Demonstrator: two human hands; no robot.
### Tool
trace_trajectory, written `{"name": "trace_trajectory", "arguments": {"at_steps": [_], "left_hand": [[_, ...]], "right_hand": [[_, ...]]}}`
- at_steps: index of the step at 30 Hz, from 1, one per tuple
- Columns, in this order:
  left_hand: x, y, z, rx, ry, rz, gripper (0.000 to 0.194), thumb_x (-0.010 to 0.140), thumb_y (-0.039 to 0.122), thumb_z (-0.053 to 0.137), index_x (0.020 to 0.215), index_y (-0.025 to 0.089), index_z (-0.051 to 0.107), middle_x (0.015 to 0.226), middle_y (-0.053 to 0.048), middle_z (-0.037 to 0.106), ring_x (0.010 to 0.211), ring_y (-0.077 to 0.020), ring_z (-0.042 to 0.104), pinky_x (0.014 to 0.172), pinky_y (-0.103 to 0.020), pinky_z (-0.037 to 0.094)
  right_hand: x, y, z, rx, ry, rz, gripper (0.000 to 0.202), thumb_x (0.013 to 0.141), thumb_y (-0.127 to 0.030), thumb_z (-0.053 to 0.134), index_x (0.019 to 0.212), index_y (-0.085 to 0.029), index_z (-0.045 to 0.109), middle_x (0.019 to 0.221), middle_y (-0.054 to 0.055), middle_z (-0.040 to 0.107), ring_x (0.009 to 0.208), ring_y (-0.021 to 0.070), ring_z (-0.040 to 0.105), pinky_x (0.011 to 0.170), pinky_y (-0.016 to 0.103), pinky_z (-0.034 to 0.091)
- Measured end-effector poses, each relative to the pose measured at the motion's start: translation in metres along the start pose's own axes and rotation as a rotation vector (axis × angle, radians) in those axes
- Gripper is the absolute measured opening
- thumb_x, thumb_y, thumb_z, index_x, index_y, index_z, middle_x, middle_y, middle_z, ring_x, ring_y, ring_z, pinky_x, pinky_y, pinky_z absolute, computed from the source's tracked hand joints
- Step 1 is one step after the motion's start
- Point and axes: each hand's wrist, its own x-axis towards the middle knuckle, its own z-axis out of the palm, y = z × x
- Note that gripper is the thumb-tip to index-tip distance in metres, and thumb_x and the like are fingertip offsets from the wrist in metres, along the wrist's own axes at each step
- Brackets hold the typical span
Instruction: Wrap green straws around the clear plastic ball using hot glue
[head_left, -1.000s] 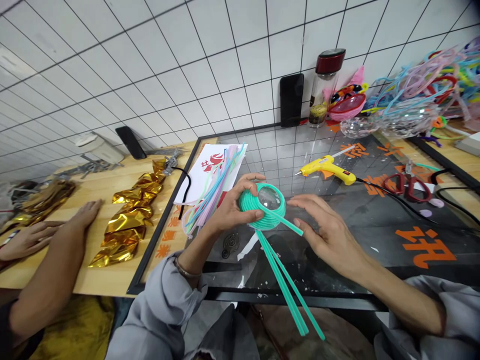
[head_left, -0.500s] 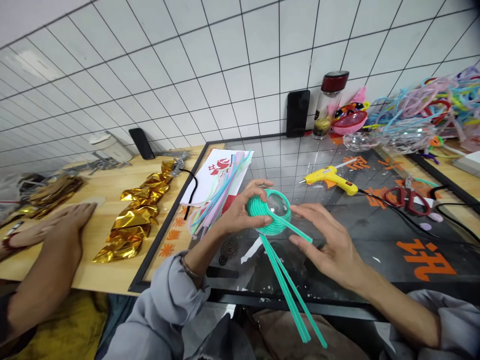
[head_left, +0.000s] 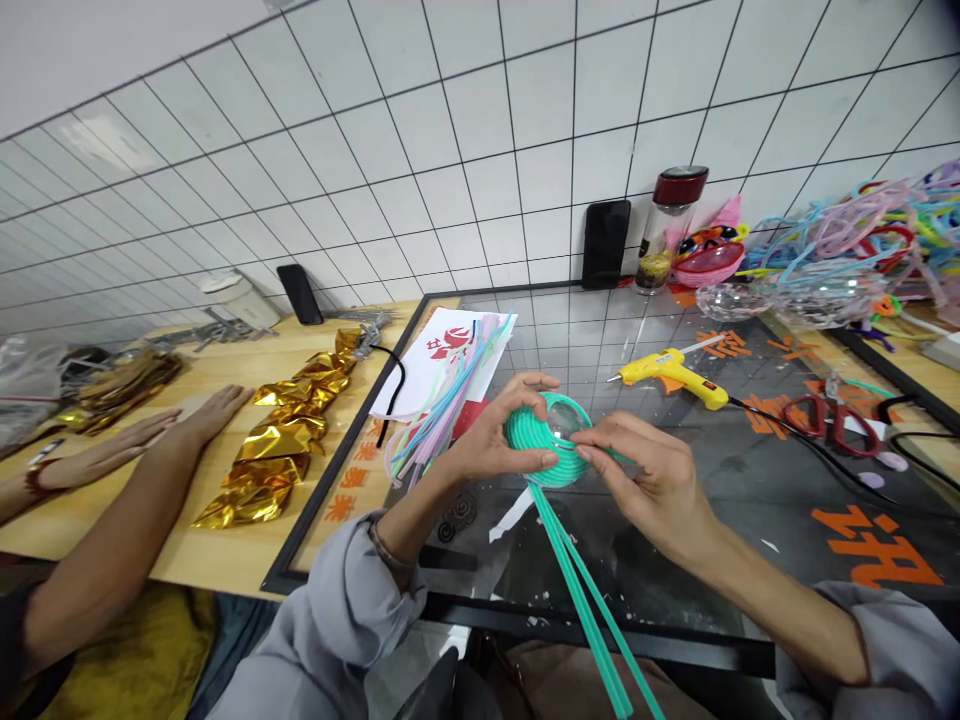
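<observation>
A clear ball [head_left: 562, 420] sits inside a coil of green fuzzy stems [head_left: 534, 432] above the dark glass mat. My left hand [head_left: 495, 430] is curved around the coil's left side, thumb in front and fingers behind. At the right side of the ball, my right hand [head_left: 652, 470] pinches a green stem between thumb and fingertips; part of that stem is hidden by the hand. Long straight green stems [head_left: 585, 600] hang from beneath the coil toward the table's front edge.
A yellow glue gun [head_left: 667, 372] and red scissors [head_left: 832, 420] lie to the right. Pastel stems [head_left: 450, 400] rest on white paper. Gold foil [head_left: 281, 440] lies at left, beside another person's arms [head_left: 142, 480]. A phone [head_left: 606, 243] and bottle [head_left: 667, 230] stand behind.
My right hand has closed from spread fingers to a pinch on the green stem, whose free end has moved in against the coil. The other person's hand has slid forward and right.
</observation>
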Motion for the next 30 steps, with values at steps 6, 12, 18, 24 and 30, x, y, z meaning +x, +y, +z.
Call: {"name": "trace_trajectory", "arguments": {"at_steps": [6, 12, 18, 24, 30], "left_hand": [[0.0006, 0.0005, 0.0012, -0.009, 0.011, -0.004, 0.038, 0.074, 0.041, 0.081, 0.094, 0.023, 0.054, 0.136, -0.012, 0.053, 0.134, -0.0314, 0.049, 0.111, -0.053, 0.04], [0.0008, -0.0005, 0.002, -0.052, 0.021, -0.006, 0.037, 0.076, 0.043, 0.08, 0.093, 0.022, 0.054, 0.135, -0.013, 0.054, 0.135, -0.032, 0.048, 0.112, -0.053, 0.039], [0.0003, 0.0002, 0.0011, -0.062, 0.011, 0.0, 0.034, 0.077, 0.038, 0.08, 0.093, 0.023, 0.055, 0.136, -0.011, 0.053, 0.137, -0.0309, 0.047, 0.113, -0.052, 0.038], [0.0004, 0.0049, 0.0025, -0.075, 0.027, -0.057, 0.03, 0.081, 0.041, 0.075, 0.091, 0.022, 0.054, 0.137, -0.012, 0.054, 0.135, -0.0317, 0.049, 0.112, -0.053, 0.038], [0.0005, 0.0079, 0.004, -0.058, 0.061, -0.088, 0.029, 0.082, 0.043, 0.074, 0.087, 0.022, 0.054, 0.135, -0.011, 0.057, 0.133, -0.0304, 0.051, 0.112, -0.052, 0.039]], "right_hand": [[-0.0032, 0.0058, 0.0009, -0.037, -0.029, 0.0, 0.013, 0.093, -0.007, 0.06, 0.097, -0.014, 0.071, 0.079, 0.003, 0.066, 0.072, 0.012, 0.064, 0.064, 0.022, 0.051], [-0.0026, 0.0068, 0.0011, -0.118, -0.06, -0.106, 0.018, 0.093, -0.005, 0.055, 0.1, -0.014, 0.07, 0.082, 0.006, 0.068, 0.074, 0.0154, 0.064, 0.066, 0.028, 0.053], [-0.0016, 0.009, 0.0008, -0.178, -0.074, -0.142, 0.025, 0.094, -0.004, 0.051, 0.1, -0.017, 0.071, 0.079, 0.004, 0.065, 0.072, 0.0151, 0.062, 0.063, 0.028, 0.05], [-0.0017, 0.0099, 0.0011, -0.186, -0.087, -0.142, 0.028, 0.094, -0.005, 0.049, 0.1, -0.019, 0.072, 0.078, 0.004, 0.065, 0.071, 0.0146, 0.061, 0.063, 0.027, 0.049], [-0.001, 0.0093, 0.0012, -0.175, -0.091, -0.135, 0.028, 0.095, -0.007, 0.049, 0.101, -0.02, 0.072, 0.079, 0.004, 0.066, 0.072, 0.0149, 0.061, 0.063, 0.028, 0.048]]}}
